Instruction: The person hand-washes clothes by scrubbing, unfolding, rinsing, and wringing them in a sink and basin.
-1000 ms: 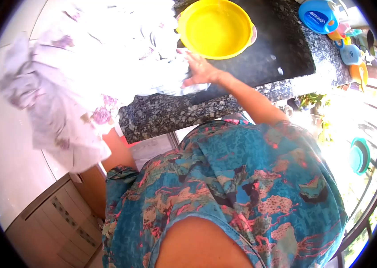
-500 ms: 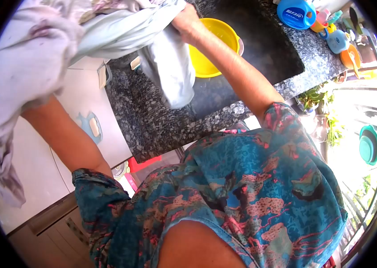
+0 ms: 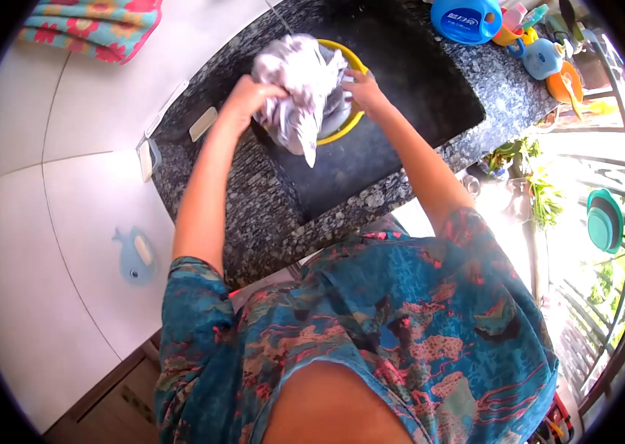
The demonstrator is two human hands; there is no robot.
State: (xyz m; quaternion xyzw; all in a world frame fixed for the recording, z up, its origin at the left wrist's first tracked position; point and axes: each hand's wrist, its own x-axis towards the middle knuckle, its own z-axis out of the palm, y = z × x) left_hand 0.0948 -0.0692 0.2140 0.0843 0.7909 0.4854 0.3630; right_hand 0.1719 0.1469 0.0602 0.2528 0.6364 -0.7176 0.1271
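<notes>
A bunched pale cloth with purple-grey patches [image 3: 299, 89] is heaped in the yellow basin [image 3: 355, 122], and a tip of it hangs over the near rim. The basin stands in the dark stone sink [image 3: 423, 96]. My left hand [image 3: 252, 98] grips the cloth from its left side, fingers closed into the folds. At the basin's right rim, my right hand [image 3: 366, 90] has its fingers curled against the cloth's other side. The folds partly hide the fingertips of both hands.
Speckled granite counter [image 3: 246, 192] surrounds the sink. A blue detergent bottle [image 3: 466, 21], a light-blue bottle [image 3: 542, 59] and an orange scoop [image 3: 565, 83] stand at the right back. A soap bar [image 3: 203, 124] lies left of the sink. A flowered towel [image 3: 98, 28] hangs upper left.
The cloth, stretched out between my hands to the left and over the counter before, is now gathered in the basin. My left hand has come right to the sink; my right hand moved to the basin's right rim.
</notes>
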